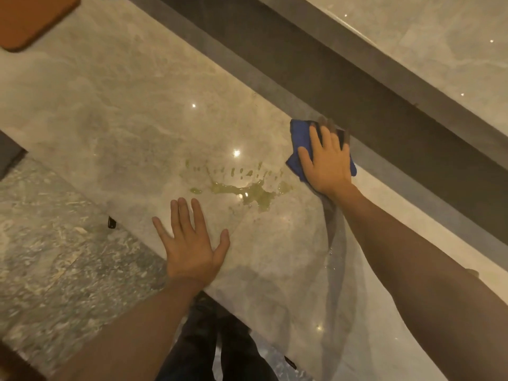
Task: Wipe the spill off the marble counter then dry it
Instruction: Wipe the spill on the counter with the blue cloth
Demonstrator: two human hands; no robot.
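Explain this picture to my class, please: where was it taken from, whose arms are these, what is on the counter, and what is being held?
There is one picture, taken by a camera worn on a person's head, looking down at their own bare arms. There is no machine. The marble counter carries a yellow-green spill, partly smeared into streaks. The right hand presses flat on a blue cloth beside the spill, near the counter's far edge. The left hand rests open and empty on the counter, holding nothing. An orange-brown object lies at the far left corner; I cannot tell what it is.
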